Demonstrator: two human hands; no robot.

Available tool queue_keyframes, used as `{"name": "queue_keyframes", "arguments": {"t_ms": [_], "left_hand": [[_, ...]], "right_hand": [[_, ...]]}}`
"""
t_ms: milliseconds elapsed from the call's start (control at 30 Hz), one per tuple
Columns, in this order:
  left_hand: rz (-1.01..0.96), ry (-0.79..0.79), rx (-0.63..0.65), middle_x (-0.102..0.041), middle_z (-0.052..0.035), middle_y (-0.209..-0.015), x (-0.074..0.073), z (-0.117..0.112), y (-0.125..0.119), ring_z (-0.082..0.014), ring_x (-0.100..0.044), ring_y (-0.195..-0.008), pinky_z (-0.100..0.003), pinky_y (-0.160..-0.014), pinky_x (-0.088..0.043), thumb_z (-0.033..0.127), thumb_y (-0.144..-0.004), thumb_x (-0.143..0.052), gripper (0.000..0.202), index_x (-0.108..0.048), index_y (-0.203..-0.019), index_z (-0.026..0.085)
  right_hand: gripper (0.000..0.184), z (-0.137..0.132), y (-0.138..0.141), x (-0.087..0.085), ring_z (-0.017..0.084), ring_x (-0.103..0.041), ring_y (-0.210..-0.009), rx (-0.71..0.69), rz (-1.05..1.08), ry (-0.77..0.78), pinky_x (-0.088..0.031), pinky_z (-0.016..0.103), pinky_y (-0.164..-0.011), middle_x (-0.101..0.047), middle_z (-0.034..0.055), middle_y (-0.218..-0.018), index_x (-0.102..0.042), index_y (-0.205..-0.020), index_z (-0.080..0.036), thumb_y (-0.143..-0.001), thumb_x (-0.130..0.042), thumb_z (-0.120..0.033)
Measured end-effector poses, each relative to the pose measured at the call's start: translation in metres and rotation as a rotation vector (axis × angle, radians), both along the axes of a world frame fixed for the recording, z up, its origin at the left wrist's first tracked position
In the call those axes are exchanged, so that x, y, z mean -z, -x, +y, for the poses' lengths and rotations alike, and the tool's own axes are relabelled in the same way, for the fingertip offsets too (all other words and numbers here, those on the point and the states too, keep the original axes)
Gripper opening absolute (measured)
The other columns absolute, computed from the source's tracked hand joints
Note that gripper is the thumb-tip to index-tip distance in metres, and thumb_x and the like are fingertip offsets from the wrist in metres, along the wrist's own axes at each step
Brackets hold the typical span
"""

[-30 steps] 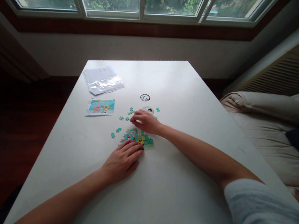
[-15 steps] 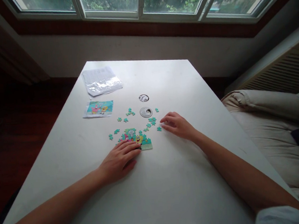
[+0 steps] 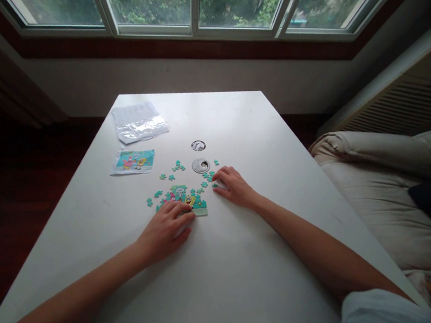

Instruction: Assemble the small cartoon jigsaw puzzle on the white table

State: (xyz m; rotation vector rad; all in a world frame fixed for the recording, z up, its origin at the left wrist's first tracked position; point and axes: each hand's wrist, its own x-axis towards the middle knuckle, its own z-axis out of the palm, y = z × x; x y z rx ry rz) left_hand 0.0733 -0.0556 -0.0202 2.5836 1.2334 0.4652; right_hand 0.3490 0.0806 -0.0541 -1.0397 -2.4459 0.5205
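Observation:
A partly joined jigsaw puzzle (image 3: 200, 209) with cartoon figures lies on the white table. My left hand (image 3: 166, 229) rests flat over its lower left part, fingers stretched out, hiding some of the picture. To the right, my right hand (image 3: 235, 187) is at the loose green pieces, its thumb and fingers apart. A single puzzle piece (image 3: 215, 185) shows between its fingertips and thumb; whether they touch it is too small to tell. Several loose pieces (image 3: 204, 184) lie close by, and others (image 3: 178, 166) are scattered behind and left of the puzzle.
A picture sheet (image 3: 135, 161) of the same cartoon lies behind on the left, with a clear plastic bag and papers (image 3: 139, 122) farther back. A round metal cover (image 3: 200, 166) and a round hole (image 3: 198, 146) are in the tabletop (image 3: 249, 270). A beige couch (image 3: 359, 188) stands right.
My right hand has moved left, bringing its thumb and fingers around a loose piece. My left hand stays on the puzzle. The whole view has shifted slightly.

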Motion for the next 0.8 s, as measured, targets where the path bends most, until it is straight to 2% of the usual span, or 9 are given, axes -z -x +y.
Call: {"name": "queue_keyframes", "arguments": {"t_ms": [133,233,400,600,800], "left_hand": [[0.068,-0.048,-0.085,-0.060,-0.0095,-0.119,0.004,-0.003,-0.023,-0.0272,-0.053,-0.114,-0.055,-0.109,-0.045,0.021,-0.092,-0.059,0.034,-0.060,-0.125,0.024],[0.067,-0.080,-0.121,-0.059,-0.0101,-0.117,0.010,-0.003,-0.033,-0.0281,-0.052,-0.114,-0.057,-0.111,-0.043,0.021,-0.091,-0.059,0.034,-0.059,-0.126,0.022],[0.034,-0.094,-0.079,-0.058,-0.0111,-0.121,0.017,-0.001,-0.025,-0.0282,-0.052,-0.117,-0.054,-0.109,-0.044,0.023,-0.092,-0.058,0.037,-0.058,-0.129,0.022],[0.060,-0.114,-0.069,-0.058,-0.0118,-0.122,0.018,0.001,-0.017,-0.0286,-0.052,-0.116,-0.052,-0.107,-0.046,0.024,-0.093,-0.056,0.037,-0.057,-0.131,0.022],[0.092,-0.089,-0.074,-0.058,-0.0116,-0.123,0.017,0.002,-0.018,-0.0290,-0.052,-0.118,-0.052,-0.107,-0.046,0.024,-0.094,-0.055,0.036,-0.057,-0.130,0.022]], "right_hand": [[0.013,-0.003,0.003,-0.001,0.024,-0.050,-0.104,0.048,-0.035,0.002,-0.043,0.041,-0.096,-0.058,0.0079,-0.107,-0.065,-0.102,-0.023,-0.091,-0.066,-0.031],[0.012,-0.003,0.004,-0.002,0.023,-0.050,-0.101,0.038,-0.022,-0.011,-0.043,0.039,-0.094,-0.058,0.0076,-0.103,-0.067,-0.102,-0.024,-0.093,-0.064,-0.031],[0.017,-0.001,0.002,-0.001,0.021,-0.051,-0.099,-0.078,0.031,-0.025,-0.044,0.037,-0.093,-0.059,0.0070,-0.099,-0.071,-0.106,-0.027,-0.096,-0.057,-0.024],[0.016,-0.009,0.005,-0.002,0.022,-0.051,-0.102,0.067,0.023,-0.049,-0.045,0.037,-0.093,-0.060,0.0075,-0.102,-0.068,-0.106,-0.023,-0.093,-0.065,-0.032],[0.012,-0.015,0.008,-0.007,0.021,-0.051,-0.103,0.096,-0.054,0.002,-0.044,0.034,-0.094,-0.059,0.0074,-0.102,-0.068,-0.104,-0.022,-0.094,-0.063,-0.028]]}}
